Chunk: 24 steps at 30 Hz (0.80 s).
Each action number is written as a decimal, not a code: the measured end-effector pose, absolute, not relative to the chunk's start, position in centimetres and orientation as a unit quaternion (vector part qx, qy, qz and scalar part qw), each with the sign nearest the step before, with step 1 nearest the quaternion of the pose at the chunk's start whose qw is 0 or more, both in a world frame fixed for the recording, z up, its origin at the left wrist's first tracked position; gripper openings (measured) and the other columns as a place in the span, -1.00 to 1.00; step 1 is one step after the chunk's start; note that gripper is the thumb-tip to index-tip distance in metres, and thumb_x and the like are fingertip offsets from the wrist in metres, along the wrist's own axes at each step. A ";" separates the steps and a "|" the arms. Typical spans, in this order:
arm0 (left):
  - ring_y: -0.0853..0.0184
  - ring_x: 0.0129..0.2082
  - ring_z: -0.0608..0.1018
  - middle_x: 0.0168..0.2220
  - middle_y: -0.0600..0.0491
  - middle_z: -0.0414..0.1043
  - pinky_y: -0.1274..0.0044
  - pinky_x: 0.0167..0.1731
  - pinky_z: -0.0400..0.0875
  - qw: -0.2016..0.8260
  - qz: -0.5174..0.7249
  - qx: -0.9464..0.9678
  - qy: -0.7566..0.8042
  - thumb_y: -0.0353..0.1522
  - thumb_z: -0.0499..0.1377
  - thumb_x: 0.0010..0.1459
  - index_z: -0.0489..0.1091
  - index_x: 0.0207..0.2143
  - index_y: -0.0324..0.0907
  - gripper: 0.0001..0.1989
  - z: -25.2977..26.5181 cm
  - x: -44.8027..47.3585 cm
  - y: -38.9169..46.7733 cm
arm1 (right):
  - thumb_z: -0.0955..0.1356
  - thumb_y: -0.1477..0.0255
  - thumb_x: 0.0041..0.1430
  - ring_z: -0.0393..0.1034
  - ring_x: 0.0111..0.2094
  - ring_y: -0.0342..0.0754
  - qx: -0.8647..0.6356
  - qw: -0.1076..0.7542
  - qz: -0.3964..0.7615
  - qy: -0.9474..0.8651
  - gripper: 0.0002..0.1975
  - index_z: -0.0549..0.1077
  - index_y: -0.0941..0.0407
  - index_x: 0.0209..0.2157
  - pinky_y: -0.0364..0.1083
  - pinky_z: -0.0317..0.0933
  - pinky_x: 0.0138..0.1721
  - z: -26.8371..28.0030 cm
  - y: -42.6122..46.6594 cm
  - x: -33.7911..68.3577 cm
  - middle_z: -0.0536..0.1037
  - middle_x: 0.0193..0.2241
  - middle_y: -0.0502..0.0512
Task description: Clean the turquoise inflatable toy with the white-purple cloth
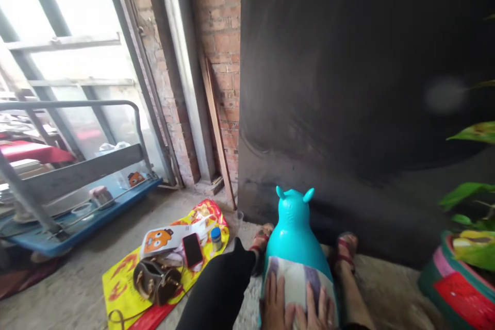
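Observation:
A turquoise inflatable animal (294, 242) with two small ears stands low in front of me, its head toward the dark board. A white cloth with purple-grey stripes (296, 278) lies across its back. My left hand (275, 301) rests flat on the cloth's left side, fingers stretched forward. Beside it, my right hand (316, 312) lies on the right part with its fingers spread; the thumbs come close together. Neither hand grips anything that I can see. My feet in red-strapped sandals are on either side of the toy.
On the floor to the left, a yellow plastic sheet (127, 273) carries a brown handbag (157, 278), a phone (192, 250) and a blue-lidded jar (215, 238). A blue platform trolley (77, 221) stands farther left. A potted plant (460, 278) is at right; a black board (348, 87) rises ahead.

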State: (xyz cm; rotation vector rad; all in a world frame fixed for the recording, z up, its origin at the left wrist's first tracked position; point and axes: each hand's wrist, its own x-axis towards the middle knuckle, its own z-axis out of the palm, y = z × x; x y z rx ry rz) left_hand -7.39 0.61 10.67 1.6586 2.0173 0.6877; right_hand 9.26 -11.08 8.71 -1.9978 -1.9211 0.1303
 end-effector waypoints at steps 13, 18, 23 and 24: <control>0.16 0.35 -0.15 0.35 0.16 -0.33 0.12 0.22 0.00 0.305 0.144 0.587 0.736 -0.10 -0.09 0.19 -0.14 0.29 0.05 -0.37 3.4 -5.1 -5.6 | 0.15 0.06 0.15 0.02 0.21 0.38 -0.700 0.119 0.050 -0.703 -0.38 0.16 -0.03 0.20 0.46 0.01 0.06 3.7 -4.7 8.6 0.13 0.24 0.23; 0.18 0.35 -0.29 0.37 0.07 -0.47 0.05 0.23 -0.12 0.371 0.127 0.557 0.732 -0.08 -0.11 0.18 -0.26 0.31 -0.05 -0.29 4.0 -5.3 -1.2 | 0.04 0.19 0.21 -0.09 0.25 0.36 -0.712 0.109 0.018 -0.694 -0.45 0.15 -0.03 0.20 0.53 -0.01 -0.01 3.0 0.6 7.5 -0.02 0.29 0.27; 0.18 0.35 -0.34 0.37 0.10 -0.51 0.04 0.24 -0.16 0.391 0.137 0.557 0.720 -0.04 -0.11 0.16 -0.30 0.31 -0.03 -0.26 4.5 -5.5 -0.4 | 0.00 0.09 0.18 0.00 0.22 0.37 -0.705 0.160 0.015 -0.691 -0.36 0.07 0.00 0.24 0.52 -0.03 0.00 1.3 2.0 7.7 -0.01 0.28 0.30; 0.17 0.35 -0.35 0.37 0.09 -0.52 0.03 0.23 -0.17 0.394 0.130 0.557 0.719 -0.04 -0.11 0.16 -0.31 0.32 -0.04 -0.25 4.7 -5.6 -0.4 | 0.00 0.07 0.18 0.01 0.21 0.39 -0.702 0.170 0.021 -0.691 -0.35 0.06 0.00 0.25 0.53 -0.02 -0.02 1.0 1.8 7.8 0.03 0.28 0.30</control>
